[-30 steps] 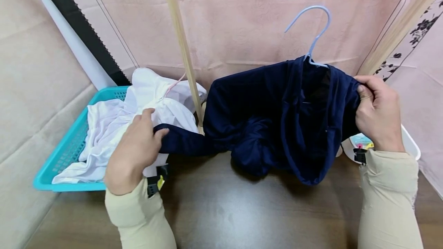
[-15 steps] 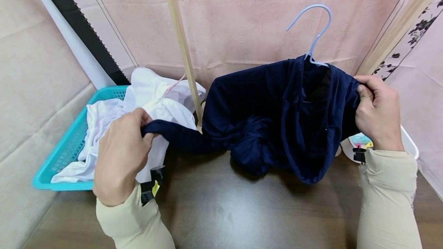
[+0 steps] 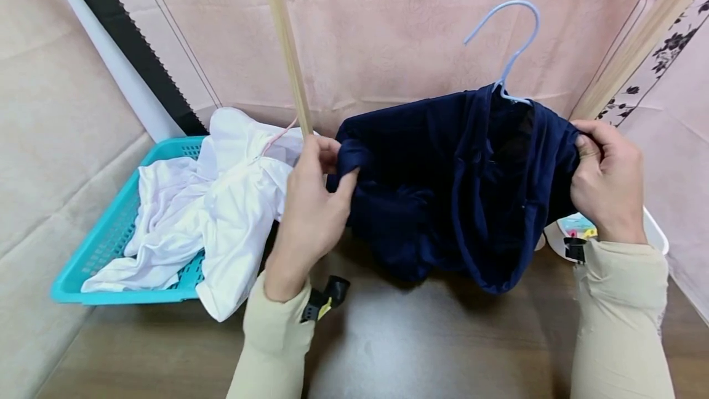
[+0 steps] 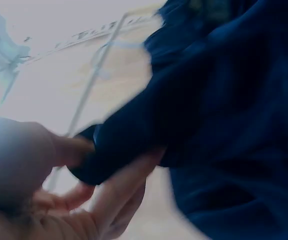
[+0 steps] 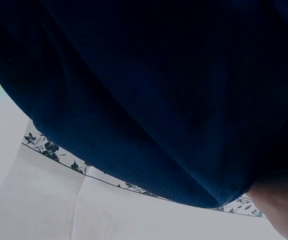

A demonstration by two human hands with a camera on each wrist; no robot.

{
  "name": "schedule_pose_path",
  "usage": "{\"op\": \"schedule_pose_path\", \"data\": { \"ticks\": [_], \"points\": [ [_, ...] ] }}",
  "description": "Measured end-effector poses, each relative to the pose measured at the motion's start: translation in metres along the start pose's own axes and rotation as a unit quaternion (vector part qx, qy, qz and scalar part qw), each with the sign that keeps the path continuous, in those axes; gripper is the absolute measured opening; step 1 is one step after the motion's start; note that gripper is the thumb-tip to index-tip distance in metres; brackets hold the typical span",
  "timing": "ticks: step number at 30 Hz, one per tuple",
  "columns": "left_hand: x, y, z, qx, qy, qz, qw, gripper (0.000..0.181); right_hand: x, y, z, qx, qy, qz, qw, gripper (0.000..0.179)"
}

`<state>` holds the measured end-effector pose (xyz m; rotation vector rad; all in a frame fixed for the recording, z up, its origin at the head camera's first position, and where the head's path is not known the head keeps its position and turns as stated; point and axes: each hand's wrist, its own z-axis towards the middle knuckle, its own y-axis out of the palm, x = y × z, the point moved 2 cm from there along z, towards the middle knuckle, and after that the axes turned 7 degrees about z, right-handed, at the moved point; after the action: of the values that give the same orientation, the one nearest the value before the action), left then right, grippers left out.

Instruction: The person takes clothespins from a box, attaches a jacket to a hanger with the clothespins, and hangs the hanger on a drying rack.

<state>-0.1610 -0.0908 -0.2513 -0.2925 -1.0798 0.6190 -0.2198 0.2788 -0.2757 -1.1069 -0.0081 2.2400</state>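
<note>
The left hand, at frame centre, pinches a navy garment. The right hand, at frame right, grips its other end. The garment spans centre-right. At left, a basket holds white clothes. The hanger protrudes upper right.

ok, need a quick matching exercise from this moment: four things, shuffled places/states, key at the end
Things
1. left hand
2. blue hanger
3. basket
4. white clothing

Places/states
A. teal, with perforated sides
B. spilling over a front edge
C. pinching part of the navy garment
D. hook sticking up above the navy garment

Pairs: 1-C, 2-D, 3-A, 4-B
</note>
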Motion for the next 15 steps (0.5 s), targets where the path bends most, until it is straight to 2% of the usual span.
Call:
{"op": "schedule_pose_path", "data": {
  "ticks": [1,3,4,6,7,8,9,10,12,14,15],
  "points": [
    [-0.002,0.008,0.002,-0.011,-0.002,0.007,0.9999,0.024,-0.001,0.000,0.000,0.001,-0.002,0.000,1.0000,0.027],
    [-0.009,0.021,0.005,-0.049,-0.011,0.051,0.9974,0.030,-0.001,0.000,0.000,0.003,-0.006,0.002,1.0000,0.026],
    [-0.013,0.025,0.005,-0.078,-0.020,0.084,0.9932,0.034,-0.002,-0.001,0.000,0.003,-0.008,0.003,1.0000,0.025],
    [-0.020,0.032,0.005,-0.137,-0.029,0.147,0.9791,0.043,-0.003,0.000,-0.001,0.001,-0.015,0.009,0.9999,0.024],
    [-0.022,0.033,0.004,-0.156,-0.030,0.172,0.9722,0.046,-0.003,0.000,-0.001,0.000,-0.017,0.012,0.9998,0.024],
    [-0.024,0.033,0.005,-0.163,-0.029,0.188,0.9681,0.048,-0.003,0.000,-0.001,-0.001,-0.021,0.016,0.9997,0.024],
    [-0.025,0.032,0.006,-0.154,-0.029,0.193,0.9685,0.049,-0.004,0.000,-0.001,-0.002,-0.026,0.019,0.9995,0.024],
    [-0.026,0.031,0.009,-0.132,-0.022,0.189,0.9729,0.048,-0.005,0.001,-0.001,-0.003,-0.031,0.023,0.9992,0.023],
    [-0.026,0.028,0.015,-0.057,0.008,0.170,0.9838,0.045,-0.007,0.002,-0.001,-0.008,-0.039,0.031,0.9987,0.022],
    [-0.027,0.025,0.022,0.007,0.043,0.154,0.9871,0.042,-0.009,0.004,-0.001,-0.011,-0.044,0.041,0.9981,0.022],
    [-0.028,0.025,0.026,0.025,0.057,0.147,0.9871,0.042,-0.010,0.004,-0.001,-0.013,-0.046,0.046,0.9978,0.021]
  ]
}}
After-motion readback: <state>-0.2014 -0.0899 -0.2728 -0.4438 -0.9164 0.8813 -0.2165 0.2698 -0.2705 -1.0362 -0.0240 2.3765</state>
